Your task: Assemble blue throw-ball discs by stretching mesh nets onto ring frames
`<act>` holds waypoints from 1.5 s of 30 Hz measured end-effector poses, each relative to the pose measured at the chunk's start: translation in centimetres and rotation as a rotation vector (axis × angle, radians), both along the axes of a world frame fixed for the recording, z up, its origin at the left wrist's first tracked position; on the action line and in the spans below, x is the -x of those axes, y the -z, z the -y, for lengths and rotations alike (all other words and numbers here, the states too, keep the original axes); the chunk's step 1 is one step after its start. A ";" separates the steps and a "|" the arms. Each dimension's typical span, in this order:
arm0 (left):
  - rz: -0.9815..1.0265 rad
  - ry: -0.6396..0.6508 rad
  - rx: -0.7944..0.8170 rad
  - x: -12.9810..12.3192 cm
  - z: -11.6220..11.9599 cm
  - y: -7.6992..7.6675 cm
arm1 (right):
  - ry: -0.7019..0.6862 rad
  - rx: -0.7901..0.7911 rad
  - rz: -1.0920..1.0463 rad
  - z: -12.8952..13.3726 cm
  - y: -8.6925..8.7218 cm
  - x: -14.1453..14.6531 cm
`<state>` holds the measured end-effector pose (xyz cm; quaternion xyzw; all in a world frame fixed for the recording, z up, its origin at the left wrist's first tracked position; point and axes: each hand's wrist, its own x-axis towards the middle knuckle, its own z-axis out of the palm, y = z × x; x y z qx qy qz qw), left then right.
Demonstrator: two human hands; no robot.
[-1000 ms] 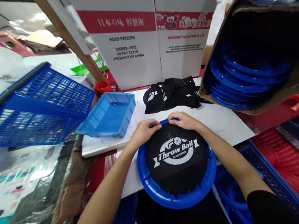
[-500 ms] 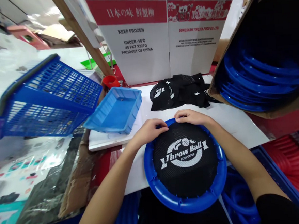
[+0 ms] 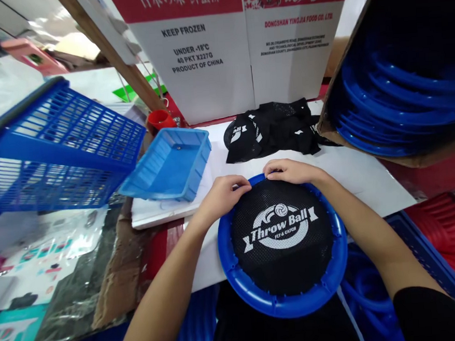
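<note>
A tall white cardboard carton with a red printed band (image 3: 214,96) stands at the back, marked "KEEP FROZEN". At the right, an open brown cardboard box (image 3: 437,154) lies tilted, its mouth showing stacked glossy blue plastic rings (image 3: 389,110). A dark-blue lattice-walled plastic basket (image 3: 51,154) leans at the left. A flat white sheet (image 3: 354,174) covers the table's middle, and over its near edge lies a round black mesh disc in a blue plastic ring (image 3: 283,255), printed in white "Throw Ball FLY & CATCH"; its near rim juts past the sheet, above black clothing. A shallow light-blue rectangular plastic tray (image 3: 168,167) sits left of the disc, well apart from it. Beyond the disc, a loose heap of black mesh fabric pieces (image 3: 273,131) rests on the sheet near the brown box. The right hand (image 3: 292,171) pinches the disc's far rim, fingers bent over it; the left hand (image 3: 226,191), just beside, pinches the rim with thumb and forefinger nearly meeting. Whether mesh or plastic lies between the fingertips cannot be told. A small round red plastic container (image 3: 160,118) stands behind the tray.
</note>
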<state>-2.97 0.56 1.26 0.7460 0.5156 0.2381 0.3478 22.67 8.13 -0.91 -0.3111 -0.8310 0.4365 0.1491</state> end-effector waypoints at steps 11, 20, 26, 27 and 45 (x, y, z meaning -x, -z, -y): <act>0.089 -0.056 0.076 0.3 -0.7 1.3 | 0.055 -0.016 -0.020 0.5 0.2 0.1; -0.023 0.040 -0.043 0.3 -0.6 1.5 | 0.098 0.002 -0.028 0.5 0.3 0.2; -0.098 0.072 -0.104 -0.2 -0.3 1.1 | 0.116 -0.089 0.023 0.9 0.0 0.8; -0.108 0.062 -0.116 -0.4 -0.3 1.1 | 0.114 -0.097 0.021 0.9 0.0 0.8; 0.011 -0.068 -0.038 -1.9 -1.1 2.3 | 0.020 -0.136 -0.002 0.7 -0.5 0.7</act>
